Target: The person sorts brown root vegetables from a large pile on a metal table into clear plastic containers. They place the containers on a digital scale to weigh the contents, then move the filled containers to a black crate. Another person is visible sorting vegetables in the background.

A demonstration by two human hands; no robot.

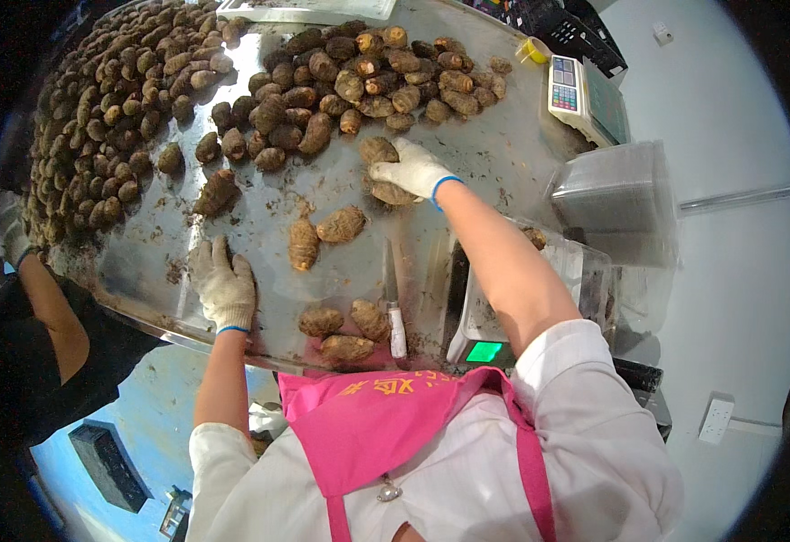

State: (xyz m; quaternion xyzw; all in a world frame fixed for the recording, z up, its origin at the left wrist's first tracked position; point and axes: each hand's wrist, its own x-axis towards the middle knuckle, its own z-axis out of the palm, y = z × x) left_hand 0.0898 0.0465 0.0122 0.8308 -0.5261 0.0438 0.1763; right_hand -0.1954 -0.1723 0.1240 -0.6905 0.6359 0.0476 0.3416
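On the steel table, my gloved right hand grips a brown taro corm at its fingers; another corm lies partly under the same hand. My gloved left hand rests on the table, fingers spread, holding nothing. Two corms lie between my hands, and a larger dark one lies beyond my left hand. Near the table's front edge are three corms beside a knife with a white-wrapped handle. A pile of corms spreads across the far middle.
At left is a large heap of corms, with a co-worker's gloved hand beside it. To the right stand a scale, yellow tape, stacked clear plastic containers and a second scale with a lit green display. A white tray is at the far edge.
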